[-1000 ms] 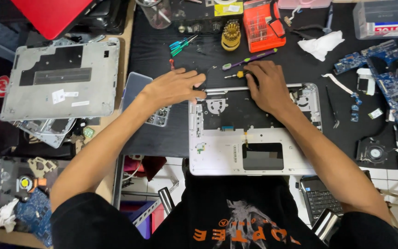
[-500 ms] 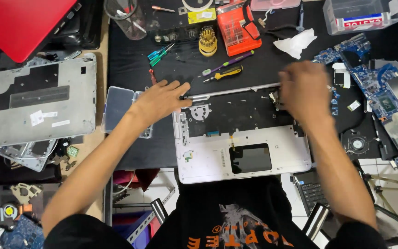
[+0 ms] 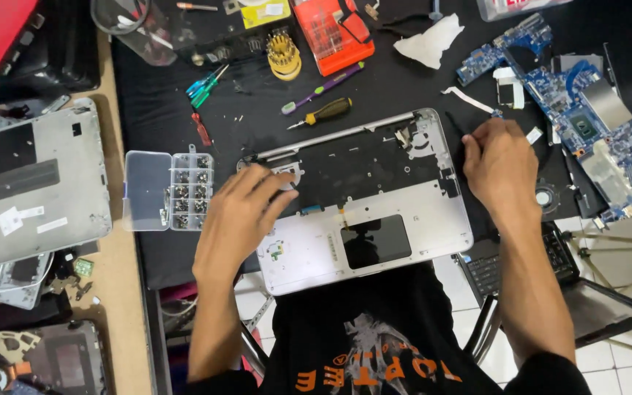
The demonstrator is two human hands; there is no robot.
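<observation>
Nearest: silver laptop palmrest shell [image 3: 396, 219] lying inside-up on the black mat of the worktop [image 3: 155, 124], touchpad cut-out toward the wearer, hinge bar at 12 o'clock; likely laid open this way to expose the inner fittings.

Left hand [image 3: 239, 219] pressing flat on the shell's 9 o'clock corner, fingers spread, closed on nothing; apparently steadying the shell.

Right hand [image 3: 502, 168] resting at the shell's 3 o'clock edge, fingers curled downward over the mat. Grip state not determinable: fingertips hidden under the knuckles, any small part beneath unseen.

At 9 o'clock of the left hand: clear compartment box [image 3: 168, 190], lid open, holding small screws; kept within reach.

Farther, at 12 o'clock: yellow-handled screwdriver [image 3: 327, 113] and purple-handled driver [image 3: 323, 88] lying just beyond the hinge bar; orange bit case [image 3: 330, 33] behind.

At 2 o'clock: blue circuit board [image 3: 587, 128], removed and set apart.

At 9 o'clock, far: grey bottom cover [image 3: 31, 183], well apart.

Cut off: red lid at the top left corner, container at the top right. Screw types in the box too small to distinguish.
</observation>
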